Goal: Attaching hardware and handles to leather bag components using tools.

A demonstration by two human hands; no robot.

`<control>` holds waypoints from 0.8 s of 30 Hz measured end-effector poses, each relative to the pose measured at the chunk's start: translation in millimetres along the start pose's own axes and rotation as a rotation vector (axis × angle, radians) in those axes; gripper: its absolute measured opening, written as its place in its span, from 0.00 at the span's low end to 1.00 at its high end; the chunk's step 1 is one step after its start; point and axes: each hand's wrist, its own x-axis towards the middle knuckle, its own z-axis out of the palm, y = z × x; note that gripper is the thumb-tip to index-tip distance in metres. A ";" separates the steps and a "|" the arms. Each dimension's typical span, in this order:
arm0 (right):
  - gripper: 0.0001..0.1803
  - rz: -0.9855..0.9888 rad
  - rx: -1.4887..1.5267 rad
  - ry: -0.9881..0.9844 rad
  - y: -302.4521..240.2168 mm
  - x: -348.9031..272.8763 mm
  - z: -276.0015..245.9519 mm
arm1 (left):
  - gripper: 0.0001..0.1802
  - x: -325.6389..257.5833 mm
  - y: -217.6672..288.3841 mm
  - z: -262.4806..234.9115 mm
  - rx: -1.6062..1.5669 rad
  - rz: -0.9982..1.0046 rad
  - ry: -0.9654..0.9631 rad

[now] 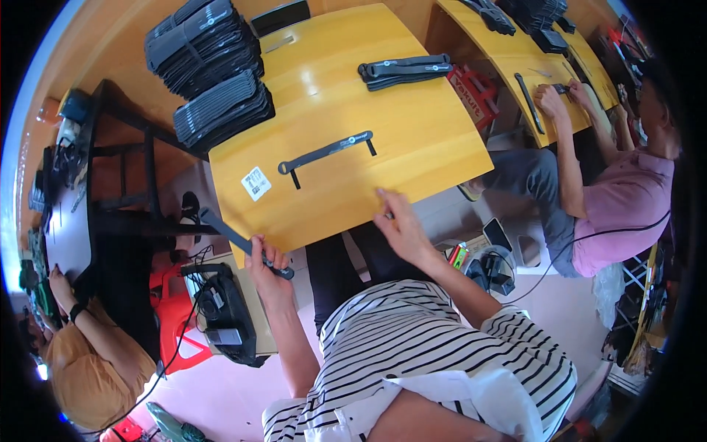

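My left hand (268, 267) is wrapped round a flat black strap (227, 230) at the near left edge of the yellow table (324, 214). The strap slants up and left out of my fist. Apart from the near table edge, my right hand (405, 232) has its fingers spread and nothing visible in it. Another black strap (324, 152) with rounded, holed ends lies across the middle of the table, with two short black tabs hanging from it. A white printed label (256, 184) is left of that strap.
Tall stacks of black straps (202, 55) stand at the table's far left. A smaller bundle (405, 71) lies far right. A person in pink (626, 191) works at a second yellow table on the right; another in orange-brown (92, 361) sits left. A black cable (180, 339) crosses lower left.
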 end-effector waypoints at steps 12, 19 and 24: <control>0.23 0.160 -0.304 0.027 38.7 86.2 -66.5 | 0.07 45.2 -7.8 -1.6 0.149 0.021 0.112; 0.24 0.027 -0.619 0.057 58.7 108.1 -55.4 | 0.07 48.9 -2.5 7.9 0.283 -0.075 0.135; 0.23 0.015 -0.647 0.097 70.7 124.7 -46.2 | 0.06 53.5 1.6 9.6 0.329 -0.113 0.161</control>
